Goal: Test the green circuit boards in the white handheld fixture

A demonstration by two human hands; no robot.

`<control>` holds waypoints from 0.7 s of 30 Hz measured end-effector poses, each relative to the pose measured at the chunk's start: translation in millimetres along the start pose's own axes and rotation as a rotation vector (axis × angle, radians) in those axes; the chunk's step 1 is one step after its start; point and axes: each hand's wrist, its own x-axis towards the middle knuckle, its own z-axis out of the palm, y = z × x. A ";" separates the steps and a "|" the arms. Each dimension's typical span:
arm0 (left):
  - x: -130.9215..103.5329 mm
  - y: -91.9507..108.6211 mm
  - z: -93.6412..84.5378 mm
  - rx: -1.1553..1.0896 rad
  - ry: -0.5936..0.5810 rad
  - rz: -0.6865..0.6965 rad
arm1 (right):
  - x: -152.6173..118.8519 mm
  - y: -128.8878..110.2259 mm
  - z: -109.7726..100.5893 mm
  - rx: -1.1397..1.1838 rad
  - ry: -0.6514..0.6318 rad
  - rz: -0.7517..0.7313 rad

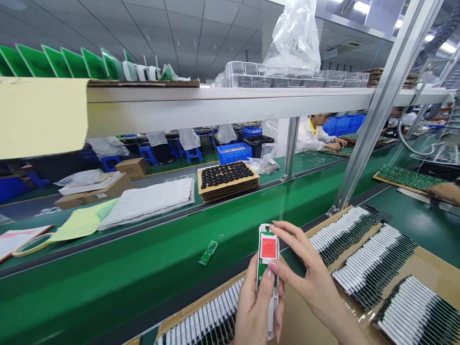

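**Lit display unit held upright between both hands**

On the far left of the bench [108,287] lie a roll of tape [30,245] and a yellow-green sheet [84,221]; these sit well apart from the hands. Further right, a small loose green board [208,252] rests alone on the belt, near the hands but not touching them.

The left hand [255,306] grips the lower body of the white display unit [268,268], its fingers wrapped round it and the thumb pressed up the front. The unit stands upright above the cardboard tray, its red screen lit. The right hand [309,278] meets it from the side, fingers pinching the unit's right edge beside the screen.

By the look of it, the step in hand is a check or press on the powered unit; any next move calls for a steady left grip.

Room is tight to the right: rows of white parts [373,261] stand on edge just beside the right wrist. The metal post [373,120] rises beyond. The belt ahead offers open room.
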 end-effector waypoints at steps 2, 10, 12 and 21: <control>1.0 -0.8 -0.8 -0.004 -0.007 0.000 | -0.5 -1.4 -0.4 0.002 -0.001 0.004; -0.2 3.1 -5.8 0.098 -0.080 0.007 | -0.5 3.6 1.9 -0.034 0.110 -0.044; 2.1 3.5 -15.3 0.130 -0.183 -0.001 | -4.6 4.5 -0.9 0.063 0.218 -0.016; 11.2 25.6 -56.3 0.240 0.163 0.115 | -87.1 43.7 13.6 0.293 -0.360 0.563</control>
